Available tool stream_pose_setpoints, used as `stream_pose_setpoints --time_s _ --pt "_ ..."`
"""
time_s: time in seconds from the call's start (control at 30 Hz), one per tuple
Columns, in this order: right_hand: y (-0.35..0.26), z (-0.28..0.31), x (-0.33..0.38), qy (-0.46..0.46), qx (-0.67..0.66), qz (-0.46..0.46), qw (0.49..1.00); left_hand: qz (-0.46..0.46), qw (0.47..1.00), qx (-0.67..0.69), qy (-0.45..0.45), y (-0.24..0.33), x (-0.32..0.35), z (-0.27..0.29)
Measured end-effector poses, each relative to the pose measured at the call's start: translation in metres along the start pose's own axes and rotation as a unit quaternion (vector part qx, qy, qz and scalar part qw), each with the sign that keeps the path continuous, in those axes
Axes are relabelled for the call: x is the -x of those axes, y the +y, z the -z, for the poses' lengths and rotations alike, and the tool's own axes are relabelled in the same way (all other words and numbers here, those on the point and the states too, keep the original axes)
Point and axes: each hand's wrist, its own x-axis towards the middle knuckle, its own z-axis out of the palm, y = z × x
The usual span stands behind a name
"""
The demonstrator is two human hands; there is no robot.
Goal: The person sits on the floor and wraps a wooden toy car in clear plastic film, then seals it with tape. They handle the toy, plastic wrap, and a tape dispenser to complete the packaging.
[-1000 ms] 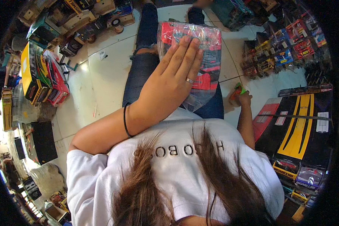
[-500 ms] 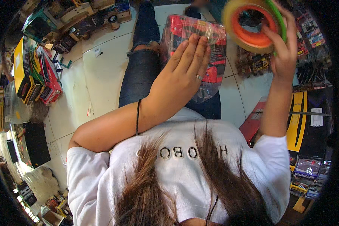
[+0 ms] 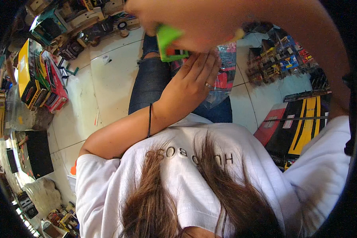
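Left: a yellow printed carton (image 3: pixel 29 71) stood beside red packaging (image 3: pixel 54 81) on pale tiled floor (image 3: pixel 97 99). Centre: the blurred right hand (image 3: pixel 190 25), grasping a smooth green tape dispenser (image 3: pixel 168 37), screened part of the view. The left hand (image 3: pixel 185 85) lay flat, fingers extended, on a red-and-black package (image 3: pixel 226 75) in crinkled clear plastic over denim-clad legs. Hair (image 3: pixel 150 186) partly hid the dark lettering on the white shirt (image 3: pixel 188 194). Right: small packaged goods (image 3: pixel 283 59) and a black, yellow-striped carton (image 3: pixel 305 127).
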Motion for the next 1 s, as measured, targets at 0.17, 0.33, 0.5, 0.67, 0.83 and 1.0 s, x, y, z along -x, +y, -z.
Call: stream_pose_setpoints --time_s 0.17,0.33,0.5,0.67,0.83,1.0 --pt "0.009 -0.044 0.074 0.144 0.041 -0.029 0.988 -0.033 0.999 0.016 0.014 -0.001 0.006 0.0" --pt "0.008 -0.105 0.158 0.211 0.066 -0.136 0.966 -0.03 0.999 0.012 0.007 -0.002 0.006 0.0" --pt "0.002 -0.166 0.21 0.252 0.034 -0.197 0.947 -0.041 0.999 0.021 0.006 -0.008 0.006 0.001" --pt "-0.002 -0.191 0.187 0.287 0.011 -0.201 0.936 -0.035 0.998 0.052 0.009 -0.012 0.009 0.003" --pt "0.048 -0.258 0.136 -0.167 0.015 -0.268 0.949 -0.084 0.989 0.121 0.029 -0.031 0.019 -0.001" --pt "0.071 -0.413 0.144 0.019 -0.234 -0.427 0.873 -0.09 0.941 0.247 0.215 -0.074 0.02 0.004"
